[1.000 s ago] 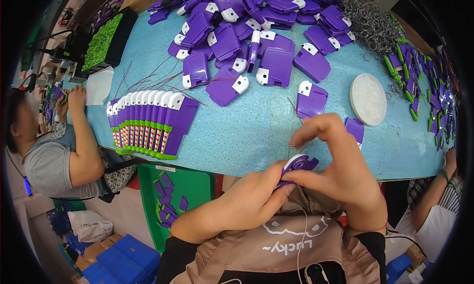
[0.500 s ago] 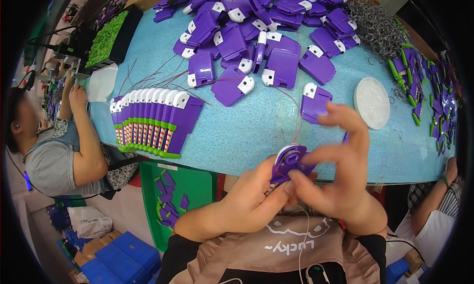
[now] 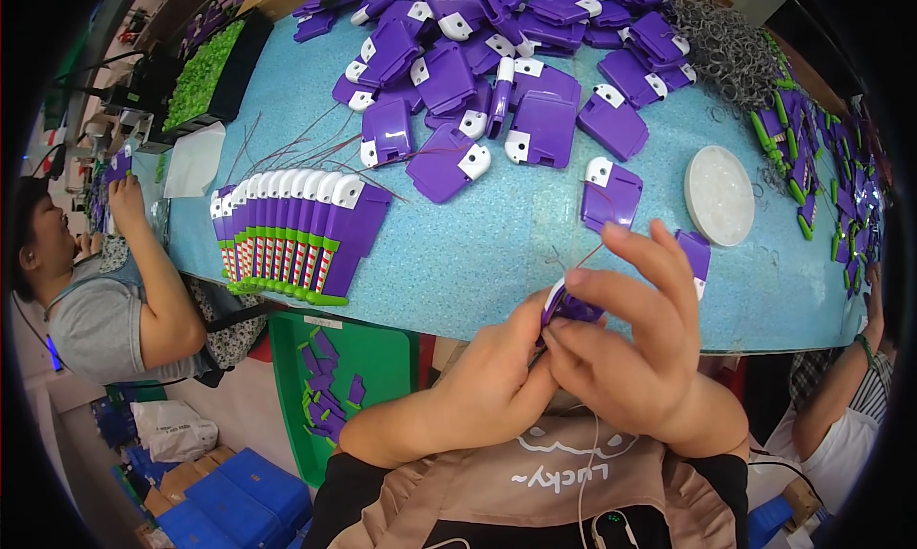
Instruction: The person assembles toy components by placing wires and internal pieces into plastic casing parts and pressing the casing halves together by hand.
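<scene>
My left hand (image 3: 492,382) grips a small purple plastic housing (image 3: 581,308) with a white rounded end, just over the table's near edge. On the other side of it, my right hand (image 3: 635,353) has its thumb and index finger closed on the housing, with the other fingers raised. Fingers cover most of the inside. A thin red wire (image 3: 594,250) runs up from the housing beside my right index finger. Beyond my hands lies a flat purple piece with a white corner (image 3: 611,200); a similar purple piece (image 3: 694,251) is right of my raised fingers.
Purple housings (image 3: 449,76) are heaped at the back. A row of purple, green and striped units (image 3: 287,229) stands at left. At right are a white round dish (image 3: 719,196) and metal rings (image 3: 731,57). A green bin (image 3: 387,444) sits below; a co-worker (image 3: 124,325) sits left.
My right fingers have come in from above the housing and closed on it. The housing has tilted, hiding its inside. The co-worker at left has lifted a purple piece.
</scene>
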A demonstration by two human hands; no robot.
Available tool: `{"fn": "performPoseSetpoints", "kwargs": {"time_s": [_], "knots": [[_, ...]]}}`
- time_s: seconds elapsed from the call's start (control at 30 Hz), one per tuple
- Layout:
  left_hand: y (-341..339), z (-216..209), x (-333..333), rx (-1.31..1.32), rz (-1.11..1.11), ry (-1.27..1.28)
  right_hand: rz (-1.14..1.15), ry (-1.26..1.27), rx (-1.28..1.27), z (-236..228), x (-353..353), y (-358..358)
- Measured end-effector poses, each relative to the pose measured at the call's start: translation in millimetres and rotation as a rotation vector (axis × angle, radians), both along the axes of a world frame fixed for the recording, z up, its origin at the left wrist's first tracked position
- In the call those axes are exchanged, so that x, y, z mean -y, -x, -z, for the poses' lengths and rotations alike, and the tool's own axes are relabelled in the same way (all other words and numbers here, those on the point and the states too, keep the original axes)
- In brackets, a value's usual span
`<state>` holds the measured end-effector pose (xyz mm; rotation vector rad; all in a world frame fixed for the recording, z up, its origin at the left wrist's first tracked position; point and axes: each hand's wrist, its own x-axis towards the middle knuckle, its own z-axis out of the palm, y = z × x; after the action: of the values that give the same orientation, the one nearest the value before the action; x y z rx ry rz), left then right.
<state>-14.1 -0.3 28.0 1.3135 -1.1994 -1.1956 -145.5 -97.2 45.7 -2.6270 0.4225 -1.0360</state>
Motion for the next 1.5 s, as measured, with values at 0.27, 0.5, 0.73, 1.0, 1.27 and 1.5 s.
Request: {"fn": "performPoseSetpoints", "kwargs": {"time_s": [0.27, 0.5, 0.73, 1.0, 1.27, 1.5], "knots": [[-0.9, 5.0, -1.9, -0.014, 0.0, 0.017, -0.001, 0.016, 0.044, -2.6, 0.9, -4.1], [-3.2, -2.1, 0.3, -0.001, 0.001, 0.025, -0.032, -0.023, -0.09, -2.8, -3.5, 7.2], [-0.3, -4.3, -2.5, -0.168, 0.173, -0.132, -0.105, -0.613, 0.115, 4.2, 2.9, -0.8], [-8.7, -7.6, 1.2, -0.048, 0.33, -0.116, -0.15, -1.194, -0.196, -11.6, 17.5, 3.9], [-12.2, -14.9, -5.4, -0.494, 0.092, -0.273, 0.131, -0.723, 0.034, 2.0, 46.4, 2.1], [-15.0, -15.3, 0.1, -0.576, -0.003, -0.25, 0.382, -0.191, -0.414, 8.1, 32.8, 2.0]]}}
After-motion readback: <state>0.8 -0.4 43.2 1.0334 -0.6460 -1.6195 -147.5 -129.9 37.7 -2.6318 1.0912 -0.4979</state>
